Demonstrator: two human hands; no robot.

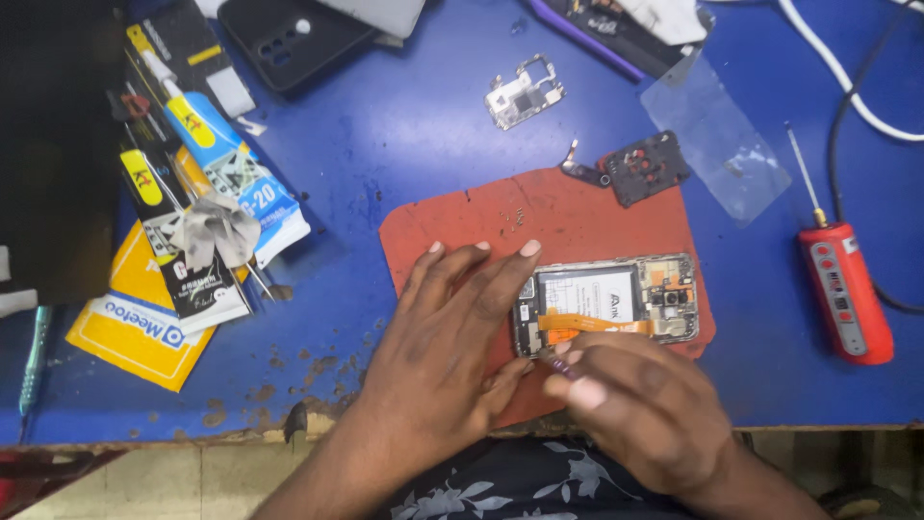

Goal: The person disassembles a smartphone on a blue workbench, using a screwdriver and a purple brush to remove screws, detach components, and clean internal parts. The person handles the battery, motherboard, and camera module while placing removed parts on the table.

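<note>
an opened phone (606, 303) with its back cover off lies on a red work mat (462, 236), near the mat's right side, and the mat sits on a blue table (404, 125). inside the phone you can see a white battery and an orange flat cable running across it. the left hand (438, 356) lies flat with its fingers spread out, holding nothing — the fingertips press down on the phone's left end and on the mat beside it. the right hand (640, 400) is just below the phone, with its fingers pinched tight together on a thin tool (556, 364) whose tip touches the phone's lower edge; most of the tool is hidden under the fingers. at the top edge of the mat lies a small dark phone part (645, 169), and a little silver metal part (525, 94) lies on the table well above the mat. a clear plastic sheet (717, 140) lies to the right of these. a red electric screwdriver (842, 299) rests on the table to the right of the mat, apart from the hands. far to the left there is a pile of glue tubes and packets (192, 193), and a black phone case (289, 39) lies near the top of the table — both well away from the hands.
</note>
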